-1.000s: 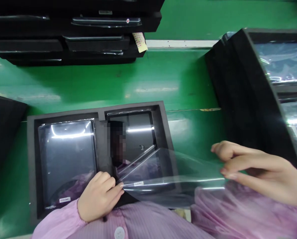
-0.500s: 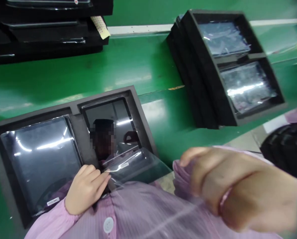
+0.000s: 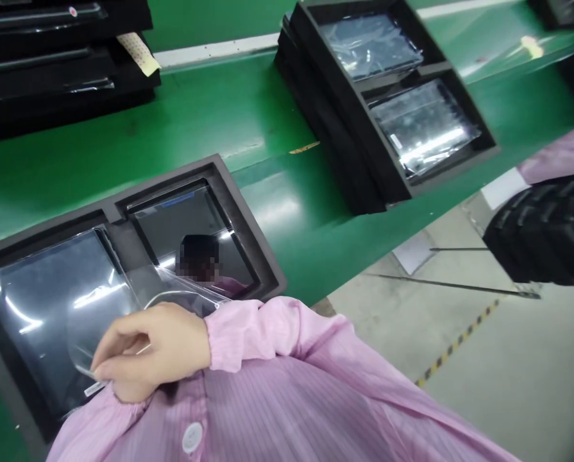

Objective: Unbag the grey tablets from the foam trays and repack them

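Note:
My right hand [image 3: 159,350] reaches across my body, its thumb and fingertips pinched on the edge of a clear plastic film [image 3: 185,296]. The film bends over the lower part of a dark glossy screen panel [image 3: 190,224] in the right compartment of a grey foam tray [image 3: 248,224]. Most of my left hand [image 3: 131,389] lies hidden beneath my right hand, so its fingers do not show. In the tray's left compartment, beside both hands, is another glossy panel [image 3: 56,308] under clear plastic. A small white label [image 3: 94,387] shows near my right fingertips.
A stack of black trays [image 3: 335,122] stands tilted on the green bench [image 3: 210,102], its top tray holding two plastic-wrapped panels. More black trays [image 3: 65,83] are at upper left. Another person's pink sleeve [image 3: 560,154] and black trays [image 3: 546,224] are at right.
My right hand has come from the right side across to the left, over my left hand. The clear film has shifted left with it. The view has turned rightward.

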The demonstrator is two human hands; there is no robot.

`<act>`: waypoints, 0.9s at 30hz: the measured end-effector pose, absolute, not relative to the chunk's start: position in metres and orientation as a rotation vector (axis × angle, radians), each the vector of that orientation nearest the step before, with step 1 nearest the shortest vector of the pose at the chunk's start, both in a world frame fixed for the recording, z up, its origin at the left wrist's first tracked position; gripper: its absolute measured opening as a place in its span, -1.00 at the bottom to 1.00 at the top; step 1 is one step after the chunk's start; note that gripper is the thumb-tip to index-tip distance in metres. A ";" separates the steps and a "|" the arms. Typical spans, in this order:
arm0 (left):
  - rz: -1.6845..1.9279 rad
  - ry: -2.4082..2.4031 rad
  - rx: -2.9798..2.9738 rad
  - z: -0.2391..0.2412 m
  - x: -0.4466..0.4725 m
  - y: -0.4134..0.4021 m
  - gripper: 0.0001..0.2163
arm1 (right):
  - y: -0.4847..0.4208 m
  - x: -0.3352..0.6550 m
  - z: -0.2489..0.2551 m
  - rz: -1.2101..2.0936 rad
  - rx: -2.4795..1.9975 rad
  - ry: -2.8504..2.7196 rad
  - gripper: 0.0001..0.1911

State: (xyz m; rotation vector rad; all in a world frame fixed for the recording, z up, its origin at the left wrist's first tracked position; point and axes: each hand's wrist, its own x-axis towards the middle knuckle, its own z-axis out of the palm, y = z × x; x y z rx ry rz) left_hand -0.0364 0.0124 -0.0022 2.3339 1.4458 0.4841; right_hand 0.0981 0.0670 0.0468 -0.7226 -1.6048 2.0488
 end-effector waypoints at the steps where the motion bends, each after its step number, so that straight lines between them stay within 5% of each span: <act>1: 0.475 1.433 2.338 -0.001 -0.036 0.014 -0.71 | 0.071 0.098 0.048 2.015 -0.749 -1.574 -0.93; 12: 0.566 1.395 2.475 0.013 -0.027 0.006 -0.85 | 0.118 0.228 0.057 0.669 -1.420 -1.411 -0.79; 20: 0.484 2.431 2.100 0.015 -0.102 -0.034 -0.37 | 0.049 0.216 0.028 0.740 -2.057 -1.986 -0.46; 27: 0.211 2.705 1.697 0.001 -0.068 -0.033 -0.27 | 0.052 0.215 0.028 0.828 -1.989 -1.854 -0.34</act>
